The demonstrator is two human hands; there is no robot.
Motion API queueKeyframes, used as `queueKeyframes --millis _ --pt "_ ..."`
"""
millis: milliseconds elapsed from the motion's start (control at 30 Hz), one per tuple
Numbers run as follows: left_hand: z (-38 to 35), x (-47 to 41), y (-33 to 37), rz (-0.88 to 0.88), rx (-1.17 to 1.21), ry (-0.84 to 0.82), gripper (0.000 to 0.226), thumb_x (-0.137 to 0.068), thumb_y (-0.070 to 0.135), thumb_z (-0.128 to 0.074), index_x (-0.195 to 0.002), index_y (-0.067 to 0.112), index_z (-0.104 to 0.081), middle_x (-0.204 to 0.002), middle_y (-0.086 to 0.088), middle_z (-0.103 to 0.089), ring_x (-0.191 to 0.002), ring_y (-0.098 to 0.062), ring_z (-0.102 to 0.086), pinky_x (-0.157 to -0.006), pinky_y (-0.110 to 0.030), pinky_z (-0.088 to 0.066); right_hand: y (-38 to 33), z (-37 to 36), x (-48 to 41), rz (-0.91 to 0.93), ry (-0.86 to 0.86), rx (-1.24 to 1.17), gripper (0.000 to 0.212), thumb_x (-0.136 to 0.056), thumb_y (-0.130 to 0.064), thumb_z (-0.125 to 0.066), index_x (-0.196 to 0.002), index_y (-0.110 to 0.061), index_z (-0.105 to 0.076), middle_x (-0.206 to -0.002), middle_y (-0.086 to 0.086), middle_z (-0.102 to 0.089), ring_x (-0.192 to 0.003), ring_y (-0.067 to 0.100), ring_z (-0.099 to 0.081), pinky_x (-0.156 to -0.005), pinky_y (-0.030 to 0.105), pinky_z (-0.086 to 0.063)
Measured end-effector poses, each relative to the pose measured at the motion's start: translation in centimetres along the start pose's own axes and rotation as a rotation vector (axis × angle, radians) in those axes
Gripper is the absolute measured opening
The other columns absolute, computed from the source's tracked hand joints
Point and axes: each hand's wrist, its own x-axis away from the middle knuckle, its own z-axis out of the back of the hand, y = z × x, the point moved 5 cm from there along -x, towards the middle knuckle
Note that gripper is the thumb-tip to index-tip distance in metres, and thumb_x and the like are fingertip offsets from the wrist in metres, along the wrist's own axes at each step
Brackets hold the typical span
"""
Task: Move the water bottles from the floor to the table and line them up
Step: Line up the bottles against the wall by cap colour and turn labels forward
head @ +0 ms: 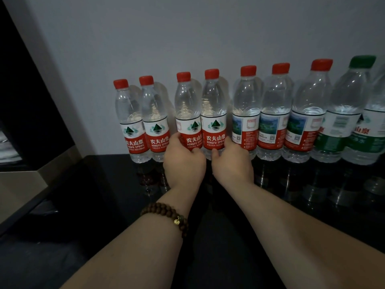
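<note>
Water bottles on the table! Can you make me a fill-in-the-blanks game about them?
The bead bracelet is on the ___ wrist.
In the row of bottles, ___ have red caps.
The next bottle to their right has a ___ cap.
The right hand holds a bottle, the ___ from the left.
Missing words: left, seven, green, fourth.
</note>
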Motion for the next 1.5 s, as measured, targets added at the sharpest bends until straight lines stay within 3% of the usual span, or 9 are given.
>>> queueKeyframes --millis 200,300,400,600,767,900,1067,1233,1500 --pt "-1.0 -0.4 -0.5 0.032 0.101 -0.206 0.061 -0.084 0.019 -0.073 -0.138 0.037 -0.048 -0.11 0.018 -0.066 -0.099 -0.004 -0.064 -0.084 -0.032 -0.053 0.1 0.0 0.0 -0.01 -0.004 -0.003 0.028 -0.1 -0.031 -0.06 -0.124 -0.016 -0.058 -0.111 0.007 -0.069 -0.103 0.03 -0.067 -0.075 0.032 -0.05" --pt "-0.7 -0.4 -0.5 0.007 0.061 -0.108 0.057 -0.085 0.018 -0.072 -0.136 0.033 -0.053 -0.112 0.02 -0.066 -0.095 0.002 -0.06 -0.084 -0.028 -0.052 0.0 -0.1 0.1 -0.007 -0.009 -0.008 0.028 -0.1 -0.032 -0.06 -0.124 -0.017 -0.057 -0.11 0.008 -0.07 -0.102 0.031 -0.068 -0.081 0.039 -0.057" --pt "0.1 -0.5 -0.4 -0.023 -0.022 0.061 0.05 -0.086 0.018 -0.071 -0.133 0.024 -0.055 -0.122 0.011 -0.064 -0.104 -0.005 -0.058 -0.083 -0.026 -0.047 -0.1 -0.1 0.1 0.005 -0.01 -0.012 0.03 -0.1 -0.031 -0.06 -0.126 -0.017 -0.058 -0.112 0.008 -0.07 -0.103 0.03 -0.068 -0.084 0.041 -0.059" --pt "0.0 -0.5 -0.4 -0.031 -0.14 0.049 0.051 -0.085 0.024 -0.072 -0.133 0.025 -0.054 -0.13 0.008 -0.058 -0.097 -0.004 -0.05 -0.078 -0.029 -0.042 0.1 -0.1 0.0 -0.006 -0.015 -0.018 0.031 -0.1 -0.031 -0.06 -0.128 -0.019 -0.058 -0.11 0.007 -0.07 -0.101 0.03 -0.068 -0.074 0.032 -0.05" --pt "0.4 -0.9 -1.0 0.054 -0.171 0.049 0.031 -0.084 0.041 -0.073 -0.104 0.03 -0.051 -0.095 0.015 -0.062 -0.077 -0.005 -0.059 -0.06 -0.026 -0.039 0.0 -0.2 0.0 0.001 -0.021 -0.013 0.031 -0.099 -0.029 -0.059 -0.128 -0.021 -0.058 -0.108 0.007 -0.07 -0.1 0.031 -0.068 -0.074 0.033 -0.051" --pt "0.2 -1.3 -2.1 0.176 -0.154 0.002 0.035 -0.084 0.054 -0.076 -0.082 0.029 -0.052 -0.075 0.013 -0.059 -0.066 0.0 -0.053 -0.051 -0.023 -0.032 -0.1 -0.4 0.0 0.018 -0.046 -0.002 0.036 -0.098 -0.028 -0.058 -0.134 -0.025 -0.055 -0.108 0.006 -0.071 -0.1 0.031 -0.068 -0.073 0.034 -0.052" --pt "-0.2 -1.7 -2.3 0.173 -0.193 -0.056 0.031 -0.092 0.052 -0.068 -0.082 0.026 -0.056 -0.08 0.007 -0.063 -0.072 -0.011 -0.061 -0.053 -0.025 -0.037 -0.2 -0.5 0.1 0.039 -0.068 0.028 0.04 -0.099 -0.031 -0.058 -0.139 -0.028 -0.053 -0.112 0.004 -0.07 -0.102 0.031 -0.067 -0.073 0.033 -0.05" --pt "-0.3 -1.9 -2.3 0.171 -0.224 -0.084 0.027 -0.098 0.048 -0.061 -0.087 0.023 -0.055 -0.086 0.0 -0.067 -0.076 -0.021 -0.069 -0.069 -0.038 -0.059 -0.5 -0.4 0.2 0.066 -0.099 0.04 0.046 -0.101 -0.03 -0.058 -0.146 -0.03 -0.048 -0.113 0.002 -0.071 -0.103 0.029 -0.067 -0.077 0.037 -0.055" --pt "-0.1 -2.0 -2.1 0.161 -0.221 -0.076 0.025 -0.101 0.043 -0.057 -0.092 0.02 -0.053 -0.089 -0.003 -0.068 -0.077 -0.026 -0.072 -0.074 -0.044 -0.062 -0.7 -0.3 0.4 0.099 -0.119 0.077 0.053 -0.102 -0.033 -0.057 -0.152 -0.029 -0.042 -0.122 0.003 -0.069 -0.111 0.029 -0.065 -0.083 0.038 -0.056"
